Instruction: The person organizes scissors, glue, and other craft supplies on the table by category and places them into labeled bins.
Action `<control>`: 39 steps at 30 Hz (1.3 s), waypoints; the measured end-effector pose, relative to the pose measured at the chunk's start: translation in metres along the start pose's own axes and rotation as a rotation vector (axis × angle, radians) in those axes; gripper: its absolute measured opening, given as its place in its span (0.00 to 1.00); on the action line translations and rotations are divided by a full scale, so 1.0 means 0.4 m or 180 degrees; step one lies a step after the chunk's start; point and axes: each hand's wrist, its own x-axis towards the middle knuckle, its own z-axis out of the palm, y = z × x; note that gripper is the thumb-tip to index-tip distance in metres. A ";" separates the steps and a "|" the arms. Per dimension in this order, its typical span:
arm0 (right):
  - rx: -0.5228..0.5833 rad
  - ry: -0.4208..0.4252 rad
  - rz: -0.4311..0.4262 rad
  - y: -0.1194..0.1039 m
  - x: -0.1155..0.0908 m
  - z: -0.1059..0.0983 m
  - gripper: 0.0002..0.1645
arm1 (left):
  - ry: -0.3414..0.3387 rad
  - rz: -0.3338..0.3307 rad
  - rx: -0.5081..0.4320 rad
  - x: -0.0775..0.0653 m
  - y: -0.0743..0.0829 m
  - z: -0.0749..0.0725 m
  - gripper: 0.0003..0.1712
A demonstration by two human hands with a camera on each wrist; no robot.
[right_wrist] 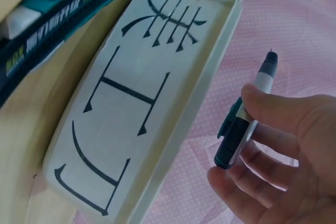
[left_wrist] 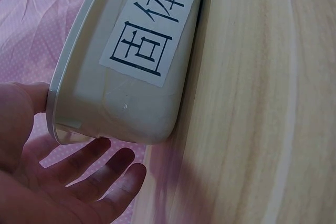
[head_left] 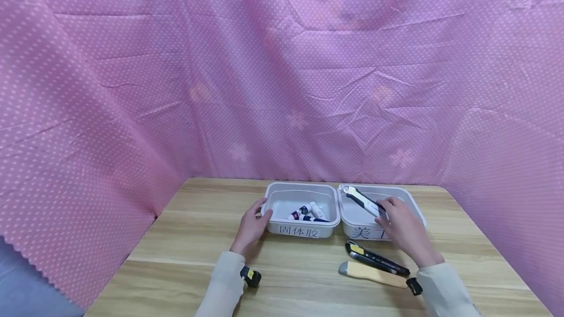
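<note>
A person's right hand (head_left: 403, 226) holds a black-and-white utility knife (head_left: 359, 198) over the right-hand bin (head_left: 351, 233), its grip clamped on the knife between thumb and fingers. The left hand (head_left: 252, 229), fingers relaxed and apart, touches the rim of the left-hand bin (head_left: 330, 232), where I see small tubes (head_left: 317, 210) lying. Nearer the person, a black cutter (head_left: 376, 260) and a yellow cutter (head_left: 374, 273) rest on the wooden desk (head_left: 295, 283).
</note>
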 end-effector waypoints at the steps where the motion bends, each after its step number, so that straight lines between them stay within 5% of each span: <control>1: 0.0000 -0.0004 -0.0009 0.004 0.004 0.001 0.24 | -0.0002 -0.0014 -0.0008 0.000 0.000 -0.001 0.29; 14: -0.0038 -0.0153 0.0093 0.039 0.023 0.034 0.19 | -0.0017 -0.0006 0.0017 0.003 0.000 -0.003 0.30; 25: -0.0107 -0.0245 0.0210 0.054 0.025 0.049 0.28 | 0.0012 0.0078 0.0016 0.006 -0.006 -0.002 0.29; 39: -0.0088 -0.0445 0.0341 0.058 0.042 0.057 0.09 | -0.0021 0.0034 0.0037 0.000 -0.010 -0.001 0.29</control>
